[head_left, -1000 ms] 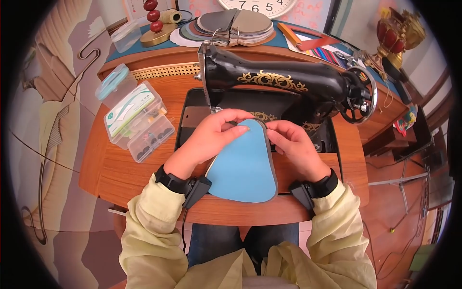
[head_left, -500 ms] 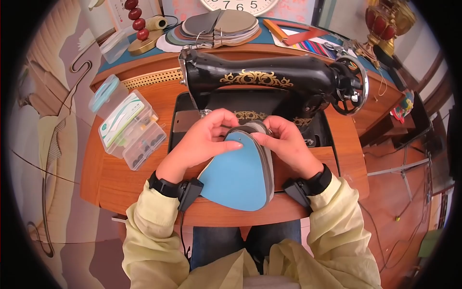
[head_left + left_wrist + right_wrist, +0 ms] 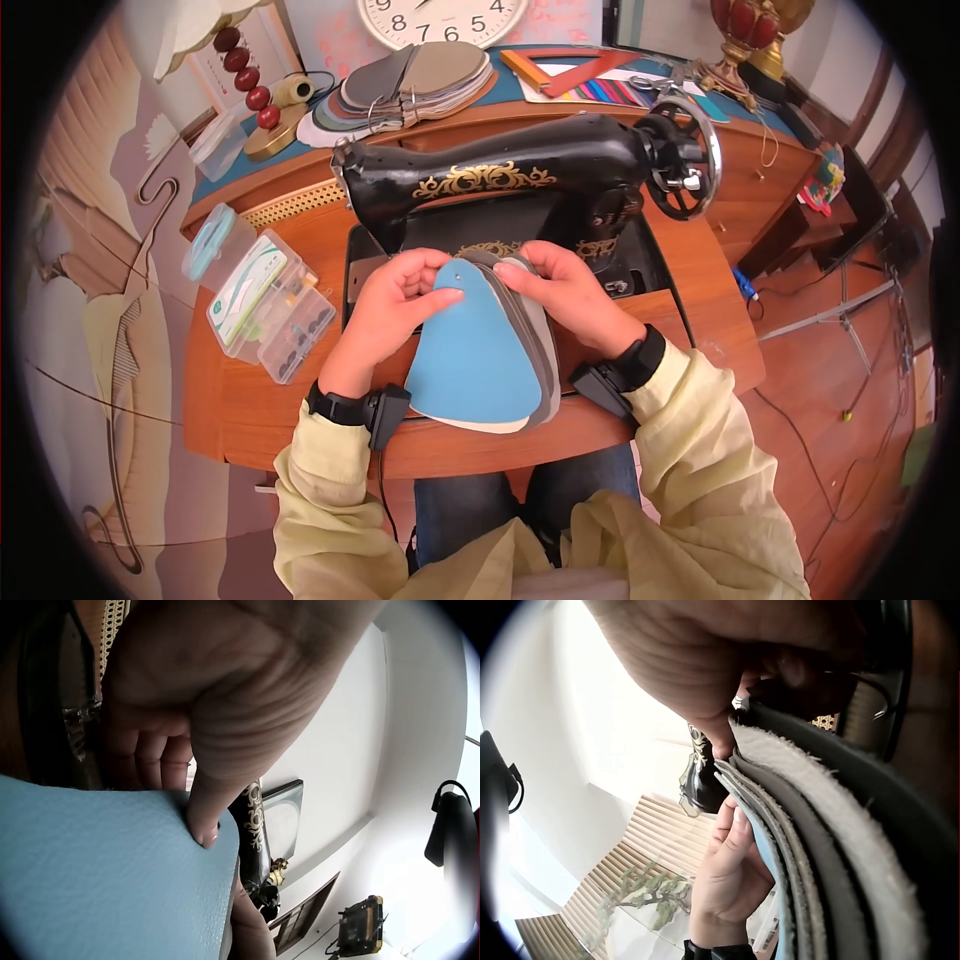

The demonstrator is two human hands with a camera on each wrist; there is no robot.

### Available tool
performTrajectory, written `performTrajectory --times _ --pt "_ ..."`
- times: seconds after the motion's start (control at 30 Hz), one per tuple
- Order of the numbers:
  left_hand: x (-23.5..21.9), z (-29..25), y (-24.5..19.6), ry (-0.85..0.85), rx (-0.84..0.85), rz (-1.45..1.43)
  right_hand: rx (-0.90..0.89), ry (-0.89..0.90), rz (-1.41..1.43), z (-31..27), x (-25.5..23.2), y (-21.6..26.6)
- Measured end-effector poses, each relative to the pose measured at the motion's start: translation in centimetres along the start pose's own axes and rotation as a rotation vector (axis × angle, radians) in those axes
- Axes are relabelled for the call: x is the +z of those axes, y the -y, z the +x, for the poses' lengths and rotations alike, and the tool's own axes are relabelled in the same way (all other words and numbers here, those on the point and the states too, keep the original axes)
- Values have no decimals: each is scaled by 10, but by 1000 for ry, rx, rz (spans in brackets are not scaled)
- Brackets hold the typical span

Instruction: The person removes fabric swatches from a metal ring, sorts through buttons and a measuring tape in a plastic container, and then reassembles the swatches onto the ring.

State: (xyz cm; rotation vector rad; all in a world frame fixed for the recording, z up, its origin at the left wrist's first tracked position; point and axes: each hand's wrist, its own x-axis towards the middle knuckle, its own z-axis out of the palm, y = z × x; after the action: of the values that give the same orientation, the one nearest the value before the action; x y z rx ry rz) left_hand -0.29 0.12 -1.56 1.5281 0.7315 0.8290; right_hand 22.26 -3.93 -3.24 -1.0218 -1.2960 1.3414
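Observation:
A stack of teardrop-shaped leather swatches is held upright, narrow end up, between both hands in the head view. The front one is a blue leather swatch (image 3: pixel 475 350) with a small hole near its tip. Behind it, grey leather swatches (image 3: pixel 546 375) fan out to the right. My left hand (image 3: pixel 385 312) pinches the blue swatch near its tip, thumb on its face and the other fingers behind. My right hand (image 3: pixel 575 298) pinches the grey swatches at their upper edge. Fuzzy swatch edges (image 3: pixel 810 799) show as separate layers in the right wrist view.
A black sewing machine (image 3: pixel 490 175) stands just beyond the hands on the wooden table (image 3: pixel 270 435). At the left is a clear compartment box (image 3: pixel 268 300). On the rear shelf lie a ringed stack of swatches (image 3: pixel 415 85), a red triangle ruler (image 3: pixel 570 70) and a lamp (image 3: pixel 250 95).
The grey swatches have spread out to the right from behind the blue one. My right thumb has shifted onto the grey layers. The head view has shifted, too.

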Motion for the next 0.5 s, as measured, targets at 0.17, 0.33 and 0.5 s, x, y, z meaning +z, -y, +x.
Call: performTrajectory --times 0.17,0.33,0.5 --pt "-1 2 3 -48 22 9 -15 59 44 0 -1 -1" --pt "-4 2 6 -94 123 119 -41 142 122 2 -4 0" --pt "-1 0 2 -118 139 136 -35 114 171 7 -8 -7"
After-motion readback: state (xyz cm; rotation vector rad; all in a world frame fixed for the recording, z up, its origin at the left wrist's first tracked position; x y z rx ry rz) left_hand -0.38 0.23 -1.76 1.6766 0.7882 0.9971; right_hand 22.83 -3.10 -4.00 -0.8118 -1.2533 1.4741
